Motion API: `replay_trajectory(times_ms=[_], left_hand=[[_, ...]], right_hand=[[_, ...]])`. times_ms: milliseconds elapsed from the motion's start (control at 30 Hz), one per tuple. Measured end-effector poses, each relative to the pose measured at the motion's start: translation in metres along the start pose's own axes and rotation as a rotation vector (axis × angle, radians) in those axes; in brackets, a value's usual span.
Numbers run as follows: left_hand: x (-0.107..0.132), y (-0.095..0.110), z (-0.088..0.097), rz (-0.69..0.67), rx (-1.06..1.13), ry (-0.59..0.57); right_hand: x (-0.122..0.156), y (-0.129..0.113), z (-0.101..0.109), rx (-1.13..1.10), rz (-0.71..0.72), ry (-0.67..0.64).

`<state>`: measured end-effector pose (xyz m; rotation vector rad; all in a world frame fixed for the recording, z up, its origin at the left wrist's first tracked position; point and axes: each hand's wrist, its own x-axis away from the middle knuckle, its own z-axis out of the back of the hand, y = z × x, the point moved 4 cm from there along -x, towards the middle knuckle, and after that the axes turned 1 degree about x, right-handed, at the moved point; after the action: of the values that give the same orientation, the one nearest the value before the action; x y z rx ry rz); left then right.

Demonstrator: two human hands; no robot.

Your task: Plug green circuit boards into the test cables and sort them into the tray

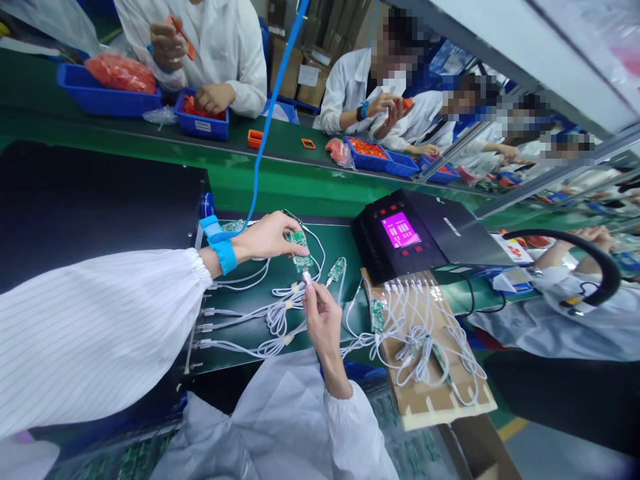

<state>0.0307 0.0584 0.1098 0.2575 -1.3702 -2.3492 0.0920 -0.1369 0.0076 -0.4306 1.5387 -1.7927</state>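
Note:
My left hand pinches a small green circuit board above the green mat. A blue wrist strap with a blue coiled lead sits on that wrist. My right hand is just below the board and grips a white cable plug right at the board's lower edge. Whether the plug is seated in the board I cannot tell. Another green board lies on the mat to the right, attached to a white cable. Several white cables run across the mat from the left.
A black tester with a lit pink screen stands to the right. Below it a cardboard sheet carries more white cables and a green board. A big black box is at left. Across the conveyor, people handle orange parts from blue bins.

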Motion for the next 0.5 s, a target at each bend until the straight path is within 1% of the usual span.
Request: replay_trajectory(times_ms=[100,267,367,433,500], left_hand=[[-0.001,0.003,-0.004,-0.005,0.047,0.006],[0.002,0.004,-0.004,0.037,0.113,0.012],[0.005,0.006,-0.003,0.004,0.072,-0.007],[0.006,0.007,-0.004,-0.015,0.027,-0.027],[0.005,0.007,-0.006,-0.013,-0.009,-0.017]], right_hand=[[-0.002,0.004,0.004,0.005,0.002,0.02],[-0.002,0.009,0.006,0.025,0.006,0.094],[0.0,0.011,0.004,0.022,-0.006,0.114],[0.0,0.012,0.004,0.034,-0.013,0.101],[0.0,0.011,0.005,0.049,-0.008,0.092]])
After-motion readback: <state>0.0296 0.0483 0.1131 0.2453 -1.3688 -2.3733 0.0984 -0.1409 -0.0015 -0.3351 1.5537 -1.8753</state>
